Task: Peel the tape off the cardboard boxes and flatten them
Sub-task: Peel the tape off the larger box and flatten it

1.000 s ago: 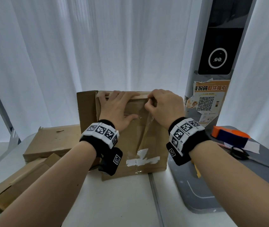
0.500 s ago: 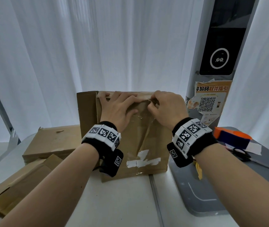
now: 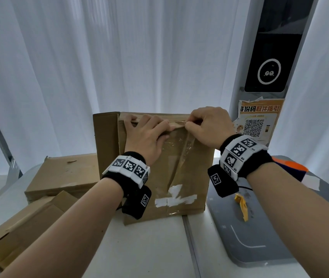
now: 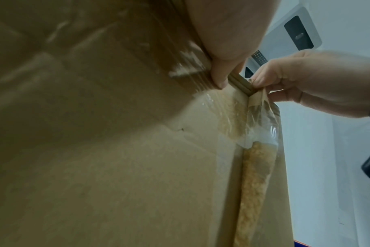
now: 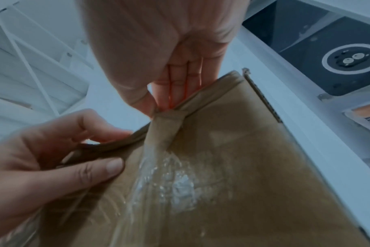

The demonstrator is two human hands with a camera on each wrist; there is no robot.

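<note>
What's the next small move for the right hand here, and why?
Probably pull the clear tape down and toward the body, off the upright box. The right hand already pinches the tape's lifted end at the box's top edge, the strip below is partly loose, and the left hand braces the box, so the grip looks ready for a peel.

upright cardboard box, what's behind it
Behind the upright cardboard box hang white curtains, with a folded brown cardboard panel at its left rear. The table directly behind is hidden by the box and both hands.
</note>
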